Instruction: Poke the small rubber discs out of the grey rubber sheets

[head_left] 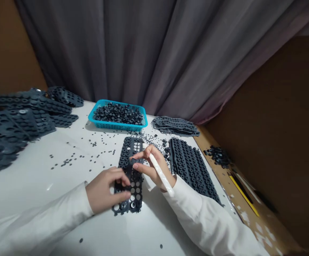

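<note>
A dark rubber sheet (127,174) with rows of round holes and raised rings lies lengthwise before me on the white table. My left hand (108,188) is over its near left part, thumb and forefinger apart with nothing visible between them. Above the sheet's right side, my right hand (154,167) holds a white stick (162,175), perhaps a tape-wrapped tool, slanting across the palm. The same hand's thumb and forefinger pinch a small dark rubber piece (133,161). Some sheet holes show the white table through them; others carry dark rings.
A blue basket (117,127) full of small dark parts stands at the back. Sheets are heaped at left (18,121), and stacks lie at back right (174,126) and right (194,167). Small dark discs litter the table. A yellow cutter (244,193) lies on the brown right-hand surface.
</note>
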`<state>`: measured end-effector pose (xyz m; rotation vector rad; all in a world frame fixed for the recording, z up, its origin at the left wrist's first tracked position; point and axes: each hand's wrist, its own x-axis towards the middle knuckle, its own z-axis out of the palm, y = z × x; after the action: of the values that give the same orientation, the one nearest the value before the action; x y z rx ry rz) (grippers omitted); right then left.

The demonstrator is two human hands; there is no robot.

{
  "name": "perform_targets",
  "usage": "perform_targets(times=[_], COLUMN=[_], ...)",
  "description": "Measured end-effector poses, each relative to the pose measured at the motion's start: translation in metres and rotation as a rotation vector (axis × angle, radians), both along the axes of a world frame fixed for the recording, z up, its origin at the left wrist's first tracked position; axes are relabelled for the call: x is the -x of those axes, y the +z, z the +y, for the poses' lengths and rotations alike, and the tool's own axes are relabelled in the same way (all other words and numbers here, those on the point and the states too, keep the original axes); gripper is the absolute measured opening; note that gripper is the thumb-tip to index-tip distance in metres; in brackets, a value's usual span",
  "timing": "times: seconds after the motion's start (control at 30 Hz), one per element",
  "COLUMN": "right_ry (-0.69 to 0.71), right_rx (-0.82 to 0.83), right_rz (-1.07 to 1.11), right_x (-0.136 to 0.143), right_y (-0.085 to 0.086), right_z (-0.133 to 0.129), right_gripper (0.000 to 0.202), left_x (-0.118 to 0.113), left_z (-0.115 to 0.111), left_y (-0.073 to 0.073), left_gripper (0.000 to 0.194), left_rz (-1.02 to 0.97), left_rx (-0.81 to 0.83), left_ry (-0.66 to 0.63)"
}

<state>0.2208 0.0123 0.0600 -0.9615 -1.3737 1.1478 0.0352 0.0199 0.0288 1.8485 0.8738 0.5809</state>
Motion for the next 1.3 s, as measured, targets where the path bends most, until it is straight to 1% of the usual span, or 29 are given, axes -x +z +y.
perform_targets(times=[0.07,0.1,0.13,0.23,0.27,0.33,0.37,0.43,0.47,0.53,0.6,0.63,0.7,0.77,0.83,0.93,1.0,1.07,1.13,1.3], right_ry=[-0.013,-0.024,-0.039,-0.129,-0.191,-0.371,-0.447,-0.517,-0.532,-0.526,-0.468,-0.422,-0.314,-0.264,-0.267,-0.311,-0.356,-0.374,-0.365,-0.350], right_rx=[0.002,0.001,-0.001,-0.008,-0.018,-0.043,-0.030,-0.003,-0.012,-0.062,-0.102,-0.094,-0.026,0.068,0.150,0.189,0.179,0.183,0.201,0.208], right_rz=[0.010,0.001,-0.017,-0.138,-0.210,-0.399,-0.490,-0.634,-0.675,-0.681,-0.612,-0.565,-0.488,-0.405,-0.329,-0.205,-0.158,-0.144,-0.135,-0.136], right_x=[-0.007,-0.012,-0.019,-0.053,-0.068,-0.096,-0.108,-0.122,-0.123,-0.116,-0.100,-0.090,-0.070,-0.053,-0.039,-0.025,-0.020,-0.017,-0.016,-0.015], right_y=[-0.001,-0.002,-0.004,-0.015,-0.020,-0.032,-0.036,-0.042,-0.043,-0.040,-0.033,-0.030,-0.026,-0.028,-0.034,-0.048,-0.057,-0.064,-0.068,-0.068], right_z=[-0.005,-0.006,-0.006,0.002,0.008,0.021,0.027,0.035,0.036,0.031,0.019,0.010,-0.006,-0.019,-0.024,-0.021,-0.017,-0.014,-0.013,-0.015], right_gripper=[0.043,0.044,0.044,0.042,0.040,0.038,0.038,0.039,0.038,0.032,0.021,0.019,0.031,0.041,0.039,0.028,0.024,0.022,0.021,0.019], left_x=[0.003,0.004,0.006,0.007,0.006,0.006,0.005,0.005,0.006,0.008,0.012,0.014,0.018,0.019,0.018,0.008,-0.004,-0.017,-0.028,-0.042], left_z=[-0.006,-0.008,-0.010,-0.011,-0.011,-0.010,-0.009,-0.009,-0.009,-0.012,-0.017,-0.020,-0.026,-0.026,-0.019,0.006,0.026,0.041,0.051,0.058], left_y=[-0.005,-0.008,-0.011,-0.019,-0.020,-0.021,-0.020,-0.018,-0.017,-0.014,-0.013,-0.013,-0.011,-0.008,-0.004,0.001,0.002,0.002,0.002,0.005], left_gripper=[0.020,0.024,0.025,0.018,0.015,0.007,0.005,0.012,0.015,0.018,0.017,0.015,0.012,0.019,0.025,0.019,0.015,0.015,0.015,0.013], left_rz=[0.161,0.217,0.257,0.304,0.308,0.318,0.323,0.320,0.308,0.274,0.243,0.233,0.222,0.221,0.254,0.361,0.443,0.538,0.608,0.638], left_rx=[-0.326,-0.428,-0.495,-0.613,-0.649,-0.728,-0.764,-0.818,-0.829,-0.820,-0.784,-0.762,-0.708,-0.642,-0.591,-0.585,-0.610,-0.640,-0.655,-0.692], left_ry=[-0.163,-0.231,-0.277,-0.353,-0.380,-0.430,-0.446,-0.459,-0.460,-0.467,-0.494,-0.510,-0.529,-0.504,-0.411,-0.225,-0.173,-0.170,-0.192,-0.271])
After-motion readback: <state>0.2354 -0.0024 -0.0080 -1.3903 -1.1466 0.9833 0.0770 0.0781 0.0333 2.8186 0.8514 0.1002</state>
